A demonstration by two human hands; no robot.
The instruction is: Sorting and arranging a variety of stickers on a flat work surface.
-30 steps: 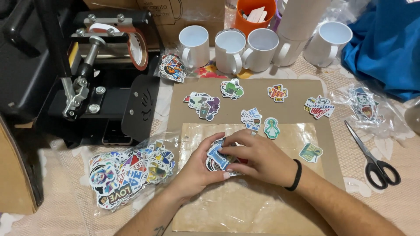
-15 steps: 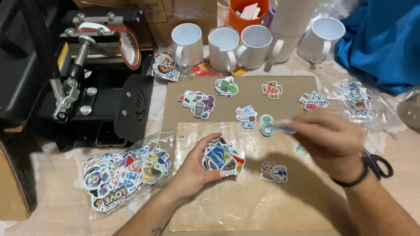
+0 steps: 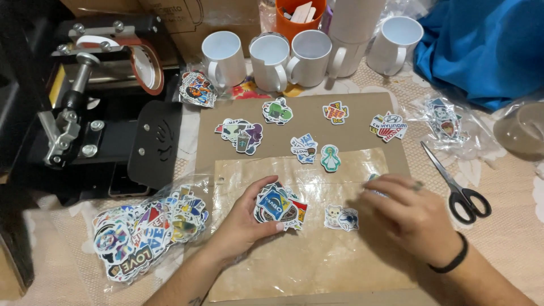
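Sticker stack (image 3: 279, 207) fanned in left hand (image 3: 241, 226), thumb pinching on top, low over clear plastic sheet (image 3: 317, 260) at brown board (image 3: 357, 105) centre; right hand (image 3: 413, 218) flat, fingertips pressing a small sticker (image 3: 372, 180) at sheet's right edge — pinch or just touch, can't tell. Likely risk — loose fan slipping & scattering onto laid-out stickers, or sheet creeping under right hand. Open room on sheet's lower half; scissors (image 3: 453, 184) close on right, mug press (image 3: 107, 119) & bagged stickers (image 3: 144, 229) crowding left.
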